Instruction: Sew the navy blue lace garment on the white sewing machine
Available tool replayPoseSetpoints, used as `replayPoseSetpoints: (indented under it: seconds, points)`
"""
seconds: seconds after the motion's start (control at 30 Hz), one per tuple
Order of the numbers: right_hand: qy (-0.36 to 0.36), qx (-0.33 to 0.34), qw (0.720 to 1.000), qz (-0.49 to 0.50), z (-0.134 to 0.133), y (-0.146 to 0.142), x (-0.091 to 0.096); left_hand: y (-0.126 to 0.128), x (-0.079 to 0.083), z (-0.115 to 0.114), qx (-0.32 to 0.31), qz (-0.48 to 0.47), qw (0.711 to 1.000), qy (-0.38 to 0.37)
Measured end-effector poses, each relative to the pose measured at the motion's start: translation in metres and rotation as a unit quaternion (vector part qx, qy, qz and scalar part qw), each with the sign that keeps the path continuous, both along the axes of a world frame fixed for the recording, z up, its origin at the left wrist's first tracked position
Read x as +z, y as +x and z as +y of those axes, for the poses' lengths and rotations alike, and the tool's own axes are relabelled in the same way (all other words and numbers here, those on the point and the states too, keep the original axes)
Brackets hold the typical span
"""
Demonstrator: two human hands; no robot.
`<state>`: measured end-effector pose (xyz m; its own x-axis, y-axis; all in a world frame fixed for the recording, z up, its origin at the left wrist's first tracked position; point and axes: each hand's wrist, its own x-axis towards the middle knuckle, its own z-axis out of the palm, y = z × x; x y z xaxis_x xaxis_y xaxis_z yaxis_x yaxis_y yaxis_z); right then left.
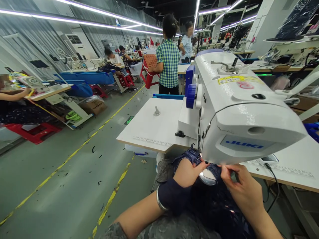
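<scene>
Dark navy fabric hangs around the narrow front arm of a white JUKI sewing machine and drapes down over my lap. To the left of the needle area, my left hand is closed on the fabric's edge, thumb pointing right. My right hand pinches the same edge on the right side, thumb and forefinger together. Between the hands, the metal end of the machine's arm shows through. The machine's head hides the needle and presser foot.
A white tabletop with a printed ruler extends left of the machine; a small grey object lies on it. A black cable hangs at right. Beyond, a person in a checked shirt holds a red stool. Other people sit at machines.
</scene>
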<state>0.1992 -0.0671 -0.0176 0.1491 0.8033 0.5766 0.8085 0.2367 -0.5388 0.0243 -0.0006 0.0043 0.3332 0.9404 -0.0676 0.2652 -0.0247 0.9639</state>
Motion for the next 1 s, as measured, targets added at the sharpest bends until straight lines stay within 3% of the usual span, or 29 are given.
replayPoseSetpoints:
  seconds: [0.1, 0.3, 0.43, 0.67, 0.77, 0.83, 0.93, 1.0]
  points:
    - [-0.029, -0.016, 0.999, 0.035, -0.003, 0.002, 0.002, 0.0, 0.0, 0.0, -0.002, -0.003, 1.0, -0.003]
    - [0.077, 0.125, 0.984, -0.104, 0.002, 0.009, -0.002, 0.001, -0.004, 0.0, 0.004, -0.013, 1.0, 0.004]
    - [0.121, 0.121, 0.971, -0.164, 0.003, 0.007, -0.008, 0.001, -0.005, -0.001, 0.012, -0.006, 1.0, 0.014]
    - [0.094, 0.119, 0.974, -0.168, 0.003, 0.004, -0.004, 0.0, -0.008, 0.0, 0.016, -0.001, 1.0, 0.02]
    - [0.041, 0.087, 0.992, -0.079, 0.009, 0.005, -0.007, -0.001, -0.007, 0.001, 0.002, -0.005, 1.0, 0.02]
    - [-0.049, 0.051, 0.997, 0.012, 0.017, 0.01, -0.007, -0.001, -0.007, 0.002, -0.008, -0.011, 1.0, 0.01]
    - [-0.227, 0.104, 0.957, 0.148, 0.033, 0.018, 0.0, 0.0, -0.008, 0.003, -0.015, -0.01, 1.0, 0.001]
    - [-0.278, 0.167, 0.924, 0.202, 0.041, 0.021, 0.01, 0.002, -0.007, 0.004, -0.005, 0.001, 1.0, 0.002]
